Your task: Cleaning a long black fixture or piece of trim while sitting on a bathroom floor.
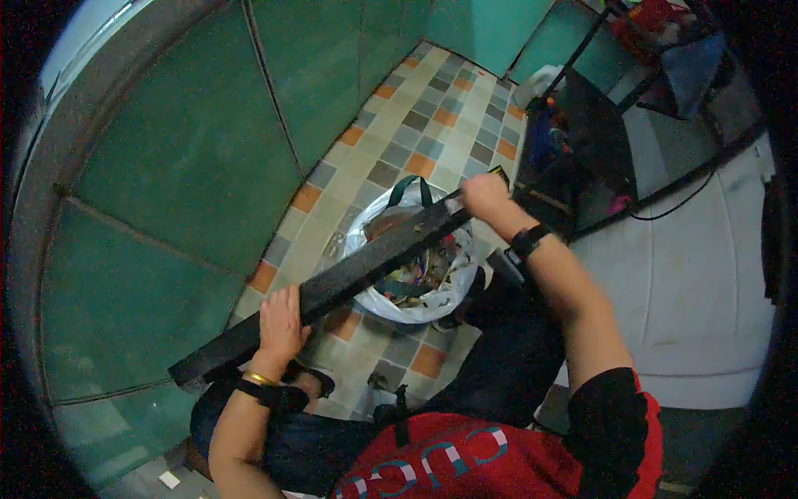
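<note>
A long black rectangular bar (368, 265) lies slantwise before me, from the lower left to the upper right. My left hand (282, 321) grips its nearer part, fingers laid over the top. Around its far end is my right hand (487, 198), curled and slightly blurred. A small pale patch shows on the bar beside the right fingers; what it is I cannot tell. Beneath the bar stands a white bag (399, 312) with dark green handles, its mouth wide apart. Mixed small scraps and a brown item show inside, partly hidden by the bar.
Green panelled wall (187, 156) rises at the left. Multicoloured floor tiles (405, 137) run away from me. At the right are a dark metal frame (586, 50) and a white padded surface (692, 299) with a black cord (679, 209). My bent legs flank the bag.
</note>
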Demonstrator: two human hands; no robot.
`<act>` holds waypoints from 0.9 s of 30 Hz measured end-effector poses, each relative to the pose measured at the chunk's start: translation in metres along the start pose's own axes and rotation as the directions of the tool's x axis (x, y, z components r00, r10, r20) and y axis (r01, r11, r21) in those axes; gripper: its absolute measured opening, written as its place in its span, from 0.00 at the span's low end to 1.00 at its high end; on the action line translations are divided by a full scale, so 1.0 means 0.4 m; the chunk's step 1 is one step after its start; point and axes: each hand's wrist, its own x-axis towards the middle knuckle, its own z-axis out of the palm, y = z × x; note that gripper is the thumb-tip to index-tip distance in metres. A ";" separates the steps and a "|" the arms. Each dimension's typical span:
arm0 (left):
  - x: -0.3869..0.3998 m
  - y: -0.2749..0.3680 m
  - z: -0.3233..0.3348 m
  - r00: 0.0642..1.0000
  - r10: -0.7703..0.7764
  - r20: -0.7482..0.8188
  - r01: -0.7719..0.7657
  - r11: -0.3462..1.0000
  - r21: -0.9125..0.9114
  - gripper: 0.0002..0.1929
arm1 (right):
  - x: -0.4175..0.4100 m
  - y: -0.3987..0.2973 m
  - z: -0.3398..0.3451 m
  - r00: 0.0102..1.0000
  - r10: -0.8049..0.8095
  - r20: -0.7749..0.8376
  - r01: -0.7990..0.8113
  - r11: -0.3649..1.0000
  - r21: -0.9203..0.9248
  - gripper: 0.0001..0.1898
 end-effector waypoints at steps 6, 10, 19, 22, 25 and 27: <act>0.006 0.007 -0.009 1.000 -0.008 0.020 0.008 0.999 -0.042 0.39 | -0.029 -0.129 -0.016 0.989 -0.148 -0.029 0.149 0.989 0.025 0.08; -0.006 -0.004 -0.001 1.000 -0.007 0.008 0.007 0.997 -0.076 0.38 | -0.005 -0.035 -0.015 0.999 -0.016 -0.038 0.018 0.998 0.053 0.08; 0.006 -0.001 -0.009 1.000 0.005 0.007 -0.005 0.999 -0.046 0.39 | -0.031 -0.168 -0.015 0.976 -0.217 0.011 0.213 0.965 0.150 0.08; 0.002 0.000 -0.007 1.000 0.006 0.005 -0.006 0.999 -0.048 0.39 | 0.013 -0.035 -0.005 0.999 -0.042 -0.007 0.042 0.998 0.042 0.08; 0.016 0.016 -0.021 1.000 0.005 0.016 -0.004 0.996 -0.084 0.38 | 0.016 0.021 -0.006 0.997 0.073 0.019 -0.074 0.996 0.045 0.09; 0.019 0.021 -0.025 1.000 0.019 -0.001 -0.019 0.996 -0.089 0.38 | 0.006 -0.047 -0.019 1.000 -0.027 -0.004 0.027 0.999 0.017 0.09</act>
